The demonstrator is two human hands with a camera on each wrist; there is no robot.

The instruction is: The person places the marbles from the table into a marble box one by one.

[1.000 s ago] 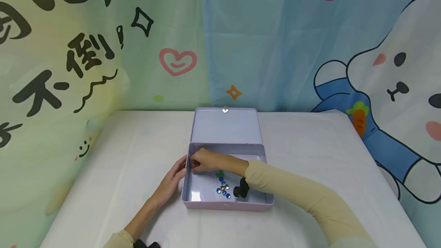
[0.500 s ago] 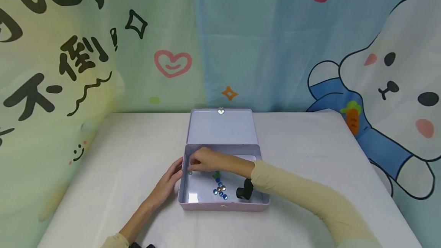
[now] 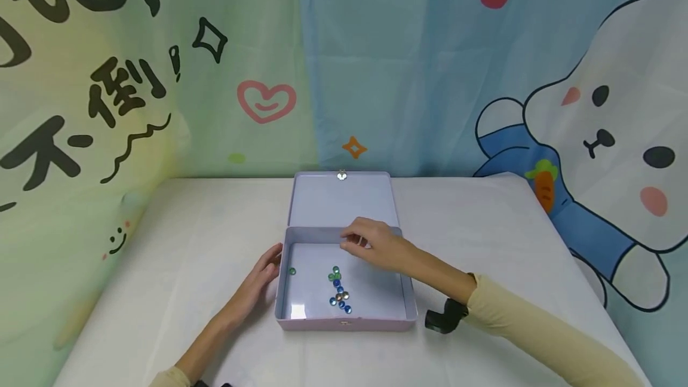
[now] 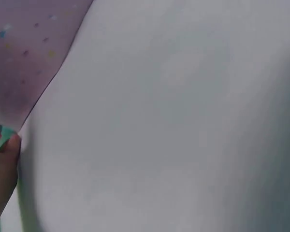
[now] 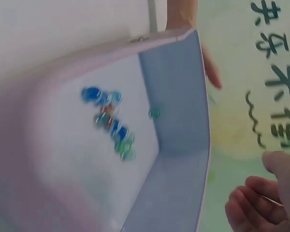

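Note:
A lilac tin box [image 3: 344,323] lies with its hinged lid [image 3: 344,199] raised at the back. On its floor sits a cluster of small shiny blue, green and amber glass beads [image 3: 340,297], also seen in the right wrist view. One separate green bead [image 3: 292,271] lies by the left wall. My left hand [image 3: 263,273] rests against the box's outer left side, its fingers fairly straight. Above the back right part of the box hovers my right hand [image 3: 376,246]. Its fingers are loosely bent, thumb apart from them, and I see nothing held in the right wrist view.
The box stands on a white-covered table [image 3: 215,220]. A printed curtain [image 3: 376,64] hangs behind the table and to its left. A black wrist camera [image 3: 446,316] sits on the right forearm, beyond the box's right wall.
My right hand has let go of the green bead by the left wall, then risen and moved right. The left hand stays at the box's side.

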